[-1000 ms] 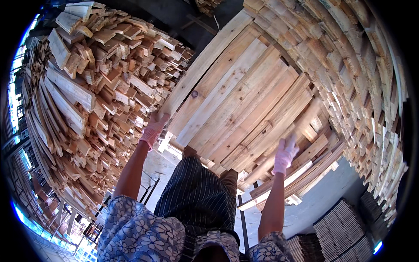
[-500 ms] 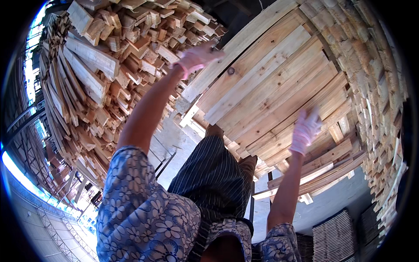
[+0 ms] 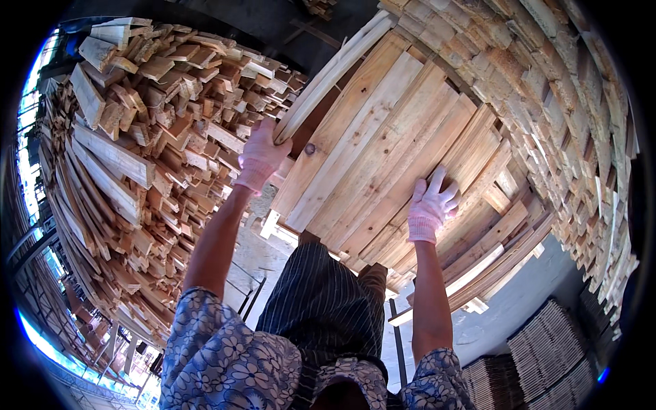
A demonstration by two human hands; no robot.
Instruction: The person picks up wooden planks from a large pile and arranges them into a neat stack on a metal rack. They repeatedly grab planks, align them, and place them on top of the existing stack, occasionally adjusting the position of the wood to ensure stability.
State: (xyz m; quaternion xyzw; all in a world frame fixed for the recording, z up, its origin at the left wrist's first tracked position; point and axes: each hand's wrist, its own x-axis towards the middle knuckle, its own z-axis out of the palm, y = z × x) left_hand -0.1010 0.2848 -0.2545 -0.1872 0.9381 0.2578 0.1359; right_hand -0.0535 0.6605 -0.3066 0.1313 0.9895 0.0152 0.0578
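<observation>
A long pale wooden board (image 3: 342,73) runs along the left side of a stack of planks, tilted up off it with a dark gap beneath. My left hand (image 3: 264,152), in a pinkish-white knit glove, is closed around its near end. On the right half of the stack, my gloved right hand (image 3: 432,203) rests with fingers spread over the plank edges. Between my hands lie several flat planks (image 3: 383,147) side by side, one with a dark knot.
A tall heap of offcut boards (image 3: 164,130) rises on the left. Stacked timber ends (image 3: 519,75) form a wall on the right. Loose strips (image 3: 492,256) lie on a lower level at the near right. Dark slatted bundles (image 3: 550,342) stand on the grey floor (image 3: 509,318).
My left hand has come down from above the stack and taken the board's near end; the board has lifted at an angle. My right hand has moved left onto the planks.
</observation>
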